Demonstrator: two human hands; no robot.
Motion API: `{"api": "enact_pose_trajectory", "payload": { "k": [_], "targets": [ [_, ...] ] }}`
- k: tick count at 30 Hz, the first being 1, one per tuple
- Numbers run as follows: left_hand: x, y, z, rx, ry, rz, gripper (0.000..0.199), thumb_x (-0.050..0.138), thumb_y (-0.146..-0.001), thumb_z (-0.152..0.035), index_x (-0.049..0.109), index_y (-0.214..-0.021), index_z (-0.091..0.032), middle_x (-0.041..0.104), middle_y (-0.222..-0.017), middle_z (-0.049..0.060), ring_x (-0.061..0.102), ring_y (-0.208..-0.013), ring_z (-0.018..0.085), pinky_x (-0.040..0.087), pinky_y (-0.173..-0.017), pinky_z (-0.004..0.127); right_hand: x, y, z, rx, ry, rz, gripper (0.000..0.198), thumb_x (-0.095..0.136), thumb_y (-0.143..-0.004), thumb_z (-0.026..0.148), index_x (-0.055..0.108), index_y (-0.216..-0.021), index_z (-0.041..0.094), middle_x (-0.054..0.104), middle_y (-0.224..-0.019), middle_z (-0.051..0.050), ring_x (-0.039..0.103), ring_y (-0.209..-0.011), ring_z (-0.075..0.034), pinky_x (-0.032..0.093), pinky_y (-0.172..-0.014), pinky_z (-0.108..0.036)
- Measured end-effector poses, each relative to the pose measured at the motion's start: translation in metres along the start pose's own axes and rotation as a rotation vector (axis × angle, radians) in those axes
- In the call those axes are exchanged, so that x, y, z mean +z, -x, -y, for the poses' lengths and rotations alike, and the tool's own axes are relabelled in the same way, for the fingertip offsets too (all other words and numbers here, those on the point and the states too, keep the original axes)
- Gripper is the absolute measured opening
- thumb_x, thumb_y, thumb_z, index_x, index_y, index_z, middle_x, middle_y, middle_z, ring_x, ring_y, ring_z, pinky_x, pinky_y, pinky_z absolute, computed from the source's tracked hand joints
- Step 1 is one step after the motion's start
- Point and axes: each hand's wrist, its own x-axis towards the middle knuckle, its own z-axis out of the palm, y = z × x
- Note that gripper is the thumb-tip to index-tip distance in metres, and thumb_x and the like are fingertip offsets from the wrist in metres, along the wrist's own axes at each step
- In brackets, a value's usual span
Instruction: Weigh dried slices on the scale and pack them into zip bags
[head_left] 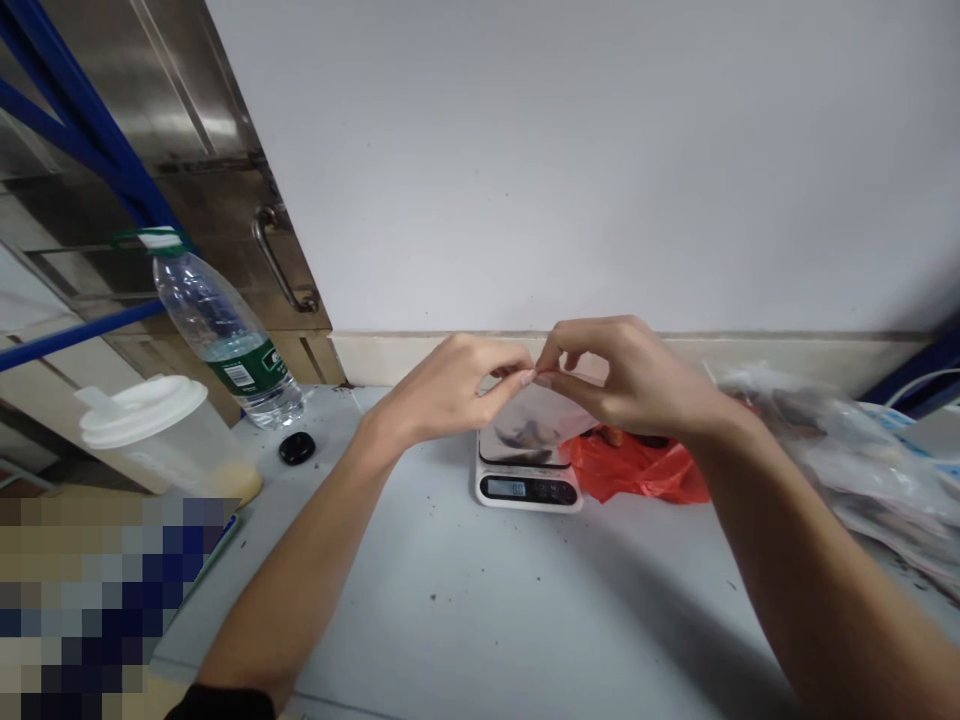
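Note:
My left hand (450,385) and my right hand (626,375) meet fingertip to fingertip, both closed in a pinch on the top edge of a small clear plastic bag (544,412). The bag stands over a white digital kitchen scale (487,492), with some dark matter showing in its lower part. I cannot tell whether it rests on the weighing plate. The scale's display is lit, but its digits are too small to read surely. Touching the scale's right side is a crumpled red plastic bag (637,470), partly hidden by my right hand.
On the left stand a large water bottle (225,330), a lidded plastic cup (161,440) and a small round black object (297,448). Several clear plastic bags (847,450) lie at the right. A white wall (600,180) rises behind the grey tabletop (480,620), which carries scattered dark crumbs.

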Motion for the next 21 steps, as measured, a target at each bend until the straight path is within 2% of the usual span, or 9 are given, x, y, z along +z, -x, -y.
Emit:
{"api": "enact_pose_trajectory", "payload": {
  "k": [3, 9, 15, 21],
  "targets": [
    [-0.002, 0.0, 0.002, 0.035, -0.018, 0.042, 0.026, 0.043, -0.097, -0.02, 0.059, -0.077, -0.02, 0.061, -0.07, -0.001, 0.053, -0.064, 0.015, 0.038, -0.062, 0.027, 0.001, 0.0, -0.001, 0.009, -0.021, 0.017, 0.021, 0.059, -0.086, 0.037, 0.064, -0.069, 0.025, 0.072, -0.072, -0.004, 0.063, -0.066, -0.02, 0.049, -0.066, -0.034],
    [-0.009, 0.002, 0.011, 0.07, -0.082, 0.144, 0.025, 0.041, -0.101, -0.025, 0.06, -0.085, -0.02, 0.061, -0.079, 0.002, 0.054, -0.071, 0.017, 0.04, -0.068, 0.028, 0.001, 0.0, -0.007, 0.07, -0.054, 0.096, 0.021, 0.06, -0.086, 0.041, 0.067, -0.075, 0.025, 0.073, -0.076, -0.004, 0.063, -0.065, -0.02, 0.048, -0.059, -0.033],
    [-0.018, 0.006, 0.022, 0.042, -0.067, 0.117, 0.026, 0.041, -0.102, -0.029, 0.06, -0.088, -0.018, 0.062, -0.09, 0.006, 0.057, -0.078, 0.018, 0.042, -0.073, 0.03, -0.008, 0.005, -0.02, 0.128, -0.069, 0.083, 0.024, 0.06, -0.087, 0.044, 0.068, -0.076, 0.024, 0.073, -0.078, -0.007, 0.065, -0.068, -0.023, 0.052, -0.063, -0.038],
    [-0.021, 0.007, 0.023, 0.036, -0.04, 0.107, 0.024, 0.041, -0.101, -0.027, 0.061, -0.091, -0.019, 0.062, -0.098, 0.007, 0.059, -0.084, 0.018, 0.044, -0.078, 0.031, -0.019, 0.01, -0.025, 0.204, -0.035, 0.1, 0.042, 0.057, -0.085, 0.062, 0.067, -0.077, 0.022, 0.071, -0.077, -0.008, 0.064, -0.071, -0.024, 0.053, -0.063, -0.037]
  ]
}}
